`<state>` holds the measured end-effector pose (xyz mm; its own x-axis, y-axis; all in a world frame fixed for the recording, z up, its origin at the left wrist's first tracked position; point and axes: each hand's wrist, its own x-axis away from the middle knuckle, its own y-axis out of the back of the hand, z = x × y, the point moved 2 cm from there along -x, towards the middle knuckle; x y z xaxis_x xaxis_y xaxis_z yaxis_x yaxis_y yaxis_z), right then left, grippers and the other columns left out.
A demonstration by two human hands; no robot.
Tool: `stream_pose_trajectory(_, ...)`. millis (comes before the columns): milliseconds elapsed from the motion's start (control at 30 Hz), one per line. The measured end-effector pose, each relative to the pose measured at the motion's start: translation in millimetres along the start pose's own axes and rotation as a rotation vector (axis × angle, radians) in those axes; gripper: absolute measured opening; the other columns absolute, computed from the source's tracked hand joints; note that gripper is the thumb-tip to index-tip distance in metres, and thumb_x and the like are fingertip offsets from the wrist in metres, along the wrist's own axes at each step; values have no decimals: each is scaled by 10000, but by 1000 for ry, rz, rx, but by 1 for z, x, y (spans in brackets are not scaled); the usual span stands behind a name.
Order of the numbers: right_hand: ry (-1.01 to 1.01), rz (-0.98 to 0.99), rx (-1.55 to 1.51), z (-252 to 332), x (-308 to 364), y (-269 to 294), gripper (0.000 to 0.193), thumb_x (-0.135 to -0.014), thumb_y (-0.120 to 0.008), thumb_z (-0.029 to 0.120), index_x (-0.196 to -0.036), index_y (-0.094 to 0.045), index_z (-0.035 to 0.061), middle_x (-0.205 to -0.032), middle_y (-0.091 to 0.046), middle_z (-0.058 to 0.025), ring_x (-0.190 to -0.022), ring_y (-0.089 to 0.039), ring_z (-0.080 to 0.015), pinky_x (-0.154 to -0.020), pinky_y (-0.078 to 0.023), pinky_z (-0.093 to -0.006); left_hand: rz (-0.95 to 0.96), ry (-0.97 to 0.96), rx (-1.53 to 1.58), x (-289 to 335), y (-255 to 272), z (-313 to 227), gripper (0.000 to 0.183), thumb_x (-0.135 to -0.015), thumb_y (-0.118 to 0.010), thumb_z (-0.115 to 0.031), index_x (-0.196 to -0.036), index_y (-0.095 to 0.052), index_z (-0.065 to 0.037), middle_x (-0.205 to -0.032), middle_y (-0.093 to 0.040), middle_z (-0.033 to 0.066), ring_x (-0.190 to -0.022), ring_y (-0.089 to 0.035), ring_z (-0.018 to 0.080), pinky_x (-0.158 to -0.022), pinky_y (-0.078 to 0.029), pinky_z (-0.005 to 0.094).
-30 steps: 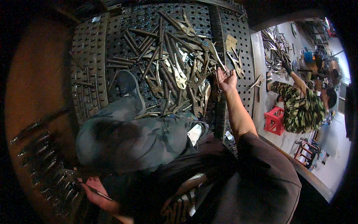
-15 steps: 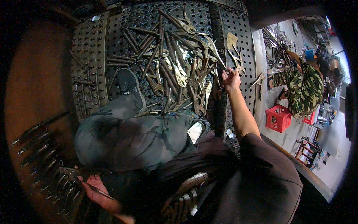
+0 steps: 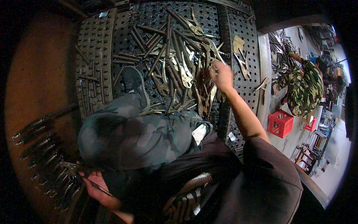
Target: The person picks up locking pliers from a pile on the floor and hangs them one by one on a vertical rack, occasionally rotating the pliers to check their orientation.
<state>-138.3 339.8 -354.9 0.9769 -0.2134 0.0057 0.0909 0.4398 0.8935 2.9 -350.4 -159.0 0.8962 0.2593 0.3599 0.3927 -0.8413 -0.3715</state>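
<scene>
At the lower left, my left hand is closed around locking pliers; their dark jaw end sticks out past the fingers and a handle lies across the palm. My right hand is over the right side of a heap of metal parts, fingers curled down and a little blurred. What it grips, if anything, is hidden. In the heap lie shiny locking pliers and dark tubular handles, jumbled on a perforated metal plate.
Rows of dark tool parts line the brown surface at left. A studded panel holds several loose rods. Single pliers lie right of the heap. Beyond, a red crate stands near a person in camouflage.
My right hand has moved left onto the heap, its fingers turned downward. My left hand keeps its hold on the pliers. The whole view has shifted slightly.
</scene>
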Motion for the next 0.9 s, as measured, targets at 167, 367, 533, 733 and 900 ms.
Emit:
stream_pose_trajectory(167,236,250,307,24,-23,-107,669,-921,-603,472,-1385,-478,6,-1394,-532,-174,-1341,-453,-317,-1163,-275,-453,-47,45,52,-1,8,3,471,-1035,-513,-345,-1460,-431,-159,-1494,-440,82,-1306,-443,291,-1097,-338,454)
stream_pose_trajectory(367,-49,184,332,53,-27,-132,951,-837,-704,537,-1529,-287,35,-1392,-491,-220,-1294,-478,-354,-1184,-181,-549,100,32,0,0,-4,1,462,-1026,-531,-356,-1446,-442,-186,-1425,-496,78,-1250,-475,277,-1069,-359,444)
stream_pose_trajectory(533,-116,243,305,41,-36,-126,1029,-772,-764,544,-1544,-270,77,-1377,-525,-148,-1290,-491,-314,-1148,-200,-607,11,9,-35,-3,-11,5,470,-1007,-572,-345,-1433,-450,-190,-1322,-549,64,-1142,-511,243,-1003,-382,414)
stream_pose_trajectory(733,-112,-41,560,30,-64,-171,489,-890,-575,251,-1327,-498,45,-1097,-643,-105,-1072,-592,-282,-1014,-340,-595,-88,30,-47,-1,-17,2,449,-1009,-577,-330,-1417,-452,-189,-1185,-563,33,-974,-503,198,-895,-377,374)
stream_pose_trajectory(900,-33,-110,581,5,-79,-105,277,-934,-506,177,-1185,-566,78,-969,-682,-89,-955,-650,-295,-1002,-379,-566,32,5,52,4,-19,2,431,-1016,-564,-345,-1406,-468,-188,-1192,-573,22,-988,-513,203,-910,-373,371)
